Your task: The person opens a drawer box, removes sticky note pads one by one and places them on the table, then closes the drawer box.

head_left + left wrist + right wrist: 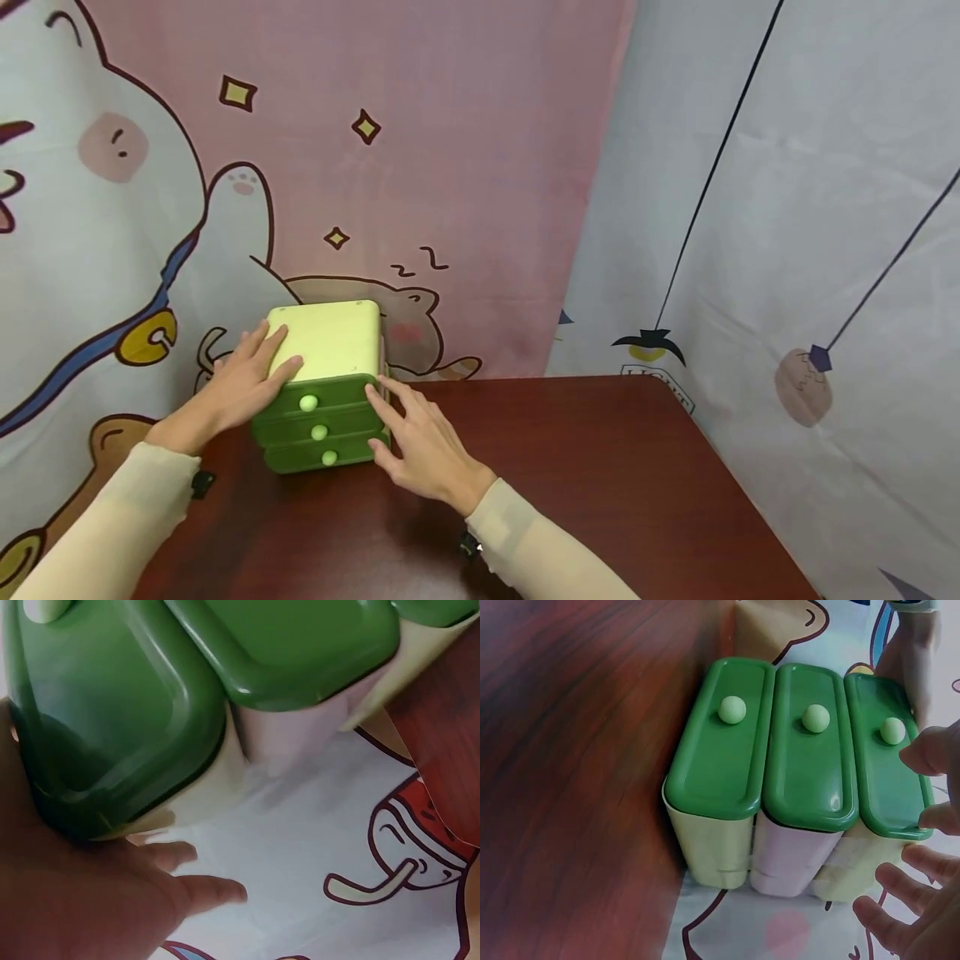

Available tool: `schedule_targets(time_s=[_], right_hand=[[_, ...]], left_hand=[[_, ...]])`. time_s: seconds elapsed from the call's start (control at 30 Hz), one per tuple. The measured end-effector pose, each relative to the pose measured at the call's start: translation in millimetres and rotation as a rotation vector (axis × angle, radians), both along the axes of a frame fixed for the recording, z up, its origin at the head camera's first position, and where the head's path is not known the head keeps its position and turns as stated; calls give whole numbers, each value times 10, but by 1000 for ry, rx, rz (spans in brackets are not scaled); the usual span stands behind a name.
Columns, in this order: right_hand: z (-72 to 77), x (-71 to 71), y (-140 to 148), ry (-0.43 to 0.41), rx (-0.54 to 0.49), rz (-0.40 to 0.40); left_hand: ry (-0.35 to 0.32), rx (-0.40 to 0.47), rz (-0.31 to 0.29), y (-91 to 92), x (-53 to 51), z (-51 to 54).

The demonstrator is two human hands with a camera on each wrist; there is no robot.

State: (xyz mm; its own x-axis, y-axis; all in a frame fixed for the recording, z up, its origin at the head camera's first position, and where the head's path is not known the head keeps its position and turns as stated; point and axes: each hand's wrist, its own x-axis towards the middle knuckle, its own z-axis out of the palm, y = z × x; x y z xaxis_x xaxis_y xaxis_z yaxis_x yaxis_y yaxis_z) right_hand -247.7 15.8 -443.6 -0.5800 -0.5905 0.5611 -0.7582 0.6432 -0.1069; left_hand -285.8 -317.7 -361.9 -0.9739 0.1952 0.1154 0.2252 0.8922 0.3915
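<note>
Clearly, our straight-fingered left hand (243,382) touches the top of the three-drawer chest (330,340) near the worktop's (570,467) back left corner, while our right hand (429,445), fingers loosely spread, lies at its front right edge.

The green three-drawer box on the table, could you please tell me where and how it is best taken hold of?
Probably low on both side walls, from left and right at once: the box stands upright with three drawers stacked, so a low hold should support them all. The round front knobs would likely just pull a drawer out.
</note>
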Motion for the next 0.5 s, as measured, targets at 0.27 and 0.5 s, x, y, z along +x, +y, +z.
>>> schedule_targets(time_s=[0.27, 0.5], right_hand=[[-46, -96, 89, 81, 63, -12], [-140, -173, 89, 332, 177, -22]], left_hand=[[-6, 5, 18, 44, -16, 4], [-11, -8, 7, -31, -22, 25]])
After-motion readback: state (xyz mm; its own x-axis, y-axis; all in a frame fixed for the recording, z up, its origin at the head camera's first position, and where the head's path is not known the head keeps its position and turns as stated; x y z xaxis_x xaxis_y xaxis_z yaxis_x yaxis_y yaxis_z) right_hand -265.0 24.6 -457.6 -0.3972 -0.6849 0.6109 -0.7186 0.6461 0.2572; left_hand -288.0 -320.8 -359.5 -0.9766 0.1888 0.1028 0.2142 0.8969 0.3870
